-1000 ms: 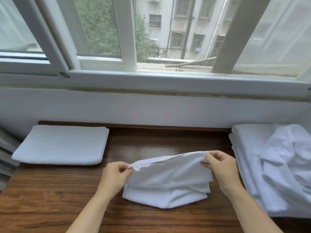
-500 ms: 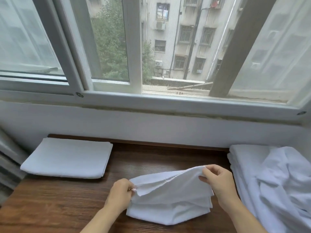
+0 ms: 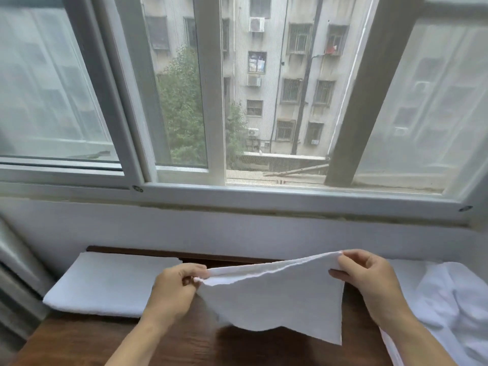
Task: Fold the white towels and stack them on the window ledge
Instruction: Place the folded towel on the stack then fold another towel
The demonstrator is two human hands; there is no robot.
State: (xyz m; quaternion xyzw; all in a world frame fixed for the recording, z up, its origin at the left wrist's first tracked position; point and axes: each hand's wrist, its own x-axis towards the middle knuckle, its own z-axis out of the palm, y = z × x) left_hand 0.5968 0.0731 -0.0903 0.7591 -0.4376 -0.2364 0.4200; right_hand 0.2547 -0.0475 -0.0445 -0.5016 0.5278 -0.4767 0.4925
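The left hand (image 3: 173, 289) and right hand (image 3: 369, 280) each pinch a top corner of a doubled white towel (image 3: 272, 299), which hangs above the wooden surface (image 3: 163, 339) between the folded towel (image 3: 108, 283) at left and the rumpled pile (image 3: 449, 305) at right. Both grips are narrow; the layered edges could slip apart, skewing the fold.

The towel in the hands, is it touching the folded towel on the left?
Cannot tell. In the head view the left hand covers the spot where the held towel would meet the folded towel.
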